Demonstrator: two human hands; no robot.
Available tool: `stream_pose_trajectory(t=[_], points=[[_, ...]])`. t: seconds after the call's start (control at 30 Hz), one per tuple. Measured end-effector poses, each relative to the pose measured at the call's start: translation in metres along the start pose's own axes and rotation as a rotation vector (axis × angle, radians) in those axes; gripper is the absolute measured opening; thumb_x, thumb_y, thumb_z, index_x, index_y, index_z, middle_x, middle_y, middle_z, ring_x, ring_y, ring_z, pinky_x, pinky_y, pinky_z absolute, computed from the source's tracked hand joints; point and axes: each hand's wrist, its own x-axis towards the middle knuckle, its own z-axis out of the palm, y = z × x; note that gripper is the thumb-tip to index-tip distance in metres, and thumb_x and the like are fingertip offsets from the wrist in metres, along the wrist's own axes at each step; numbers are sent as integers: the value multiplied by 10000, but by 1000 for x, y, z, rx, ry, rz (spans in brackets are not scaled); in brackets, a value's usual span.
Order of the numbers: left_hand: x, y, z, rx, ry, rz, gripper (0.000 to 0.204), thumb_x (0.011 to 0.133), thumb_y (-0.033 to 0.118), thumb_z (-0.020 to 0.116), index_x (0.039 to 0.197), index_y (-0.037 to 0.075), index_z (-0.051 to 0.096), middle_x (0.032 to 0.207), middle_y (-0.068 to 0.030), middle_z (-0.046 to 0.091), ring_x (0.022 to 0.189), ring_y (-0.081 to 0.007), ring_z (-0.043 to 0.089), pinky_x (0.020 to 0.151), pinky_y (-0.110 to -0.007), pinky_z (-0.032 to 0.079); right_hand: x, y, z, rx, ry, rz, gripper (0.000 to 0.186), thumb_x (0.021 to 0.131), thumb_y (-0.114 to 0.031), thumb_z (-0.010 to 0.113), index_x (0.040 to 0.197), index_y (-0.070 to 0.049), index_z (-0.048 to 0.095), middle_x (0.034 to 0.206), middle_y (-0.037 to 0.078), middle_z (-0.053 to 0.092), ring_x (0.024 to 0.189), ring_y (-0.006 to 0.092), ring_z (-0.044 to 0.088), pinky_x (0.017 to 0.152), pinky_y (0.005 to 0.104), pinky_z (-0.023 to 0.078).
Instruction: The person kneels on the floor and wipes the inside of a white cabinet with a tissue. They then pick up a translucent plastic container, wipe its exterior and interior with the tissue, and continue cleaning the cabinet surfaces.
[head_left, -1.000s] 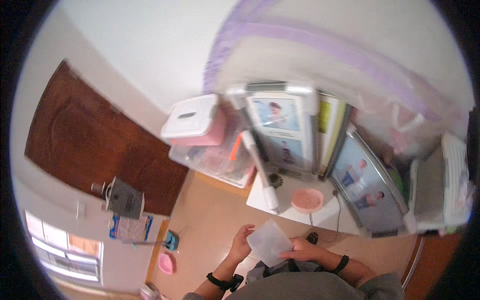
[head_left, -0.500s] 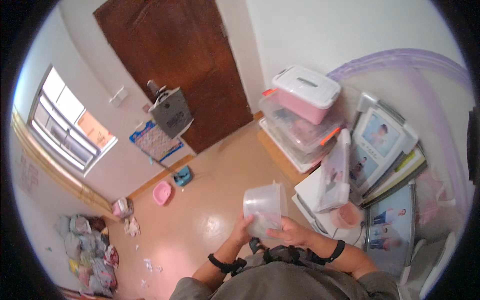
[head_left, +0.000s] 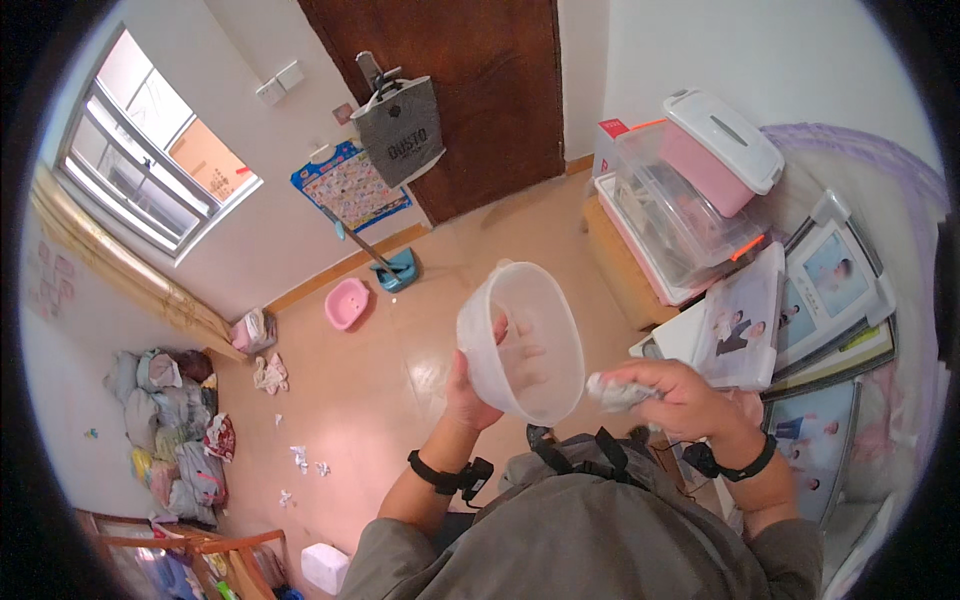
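My left hand (head_left: 472, 392) grips a translucent plastic tub (head_left: 480, 345) by its side, fingers spread behind the wall and showing through it. The tub is tilted, its wide oval mouth turned to the right, and nothing can be made out inside it. Just right of the rim, apart from it, my right hand (head_left: 685, 400) is closed around a crumpled whitish wad (head_left: 617, 392); whether it is cloth or tissue I cannot tell.
On the right, a clear storage box (head_left: 665, 205) and a pink lidded box (head_left: 705, 165) are stacked beside framed photos (head_left: 830, 265). A pink basin (head_left: 346, 304), blue dustpan (head_left: 397, 272) and white scraps (head_left: 300, 459) lie on the floor. Bagged bundles (head_left: 170, 430) line the left wall.
My right hand has let go of the tub and moved right, now with the whitish wad in it. The tub has tipped so its mouth shows. The whole view has shifted.
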Motion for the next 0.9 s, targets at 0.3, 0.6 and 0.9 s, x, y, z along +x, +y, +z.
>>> stream_pose_trajectory(t=[0.3,0.6,0.9], points=[[-4,22,13,151,-88,34,1177,676,857,622,1573,191,253,1529,-121,360,1328,-393,442,926,-596,498,21,-21,-12,80,349,-98,493,878,42,591,1359,38,481,1261,99,603,1177,165,577,1016,321,456],[-8,1,14,111,123,115,977,814,701,639,1516,88,344,1506,-121,442,1358,-283,455,1096,-456,411,112,-28,14,-1482,23,-782,271,832,-217,603,997,-31,710,1078,127,668,1068,266,603,896,349,470],[19,9,29,330,-3,138,1082,764,727,656,1532,62,284,1490,-179,405,1261,-351,512,1009,-502,490,93,27,32,-1120,-281,-406,232,824,-158,619,943,-5,746,1057,174,665,1093,321,600,933,412,512]])
